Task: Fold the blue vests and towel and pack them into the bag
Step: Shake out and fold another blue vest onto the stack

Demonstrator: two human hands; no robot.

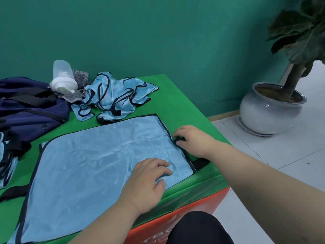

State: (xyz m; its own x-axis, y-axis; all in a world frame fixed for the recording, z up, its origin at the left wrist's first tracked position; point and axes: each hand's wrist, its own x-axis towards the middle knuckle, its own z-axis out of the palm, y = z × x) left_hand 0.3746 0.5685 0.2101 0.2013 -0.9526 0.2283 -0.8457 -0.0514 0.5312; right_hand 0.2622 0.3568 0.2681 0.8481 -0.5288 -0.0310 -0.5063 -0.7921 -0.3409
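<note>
The fingers point(176, 133) of our right hand point(193, 140) curl and pinch the black trim point(165, 126) at the right edge of the flat light-blue satin vest point(88, 164); our left hand point(146, 180) presses its cloth, fingers loosely spread. The vest lies on the green tabletop point(175, 95); on the orange panel point(202, 203) below we read only "TB"

green-covered table point(182, 103), flat blue vest point(98, 155), crumpled vests point(114, 95) behind it, navy bag point(26, 106) far left
</note>
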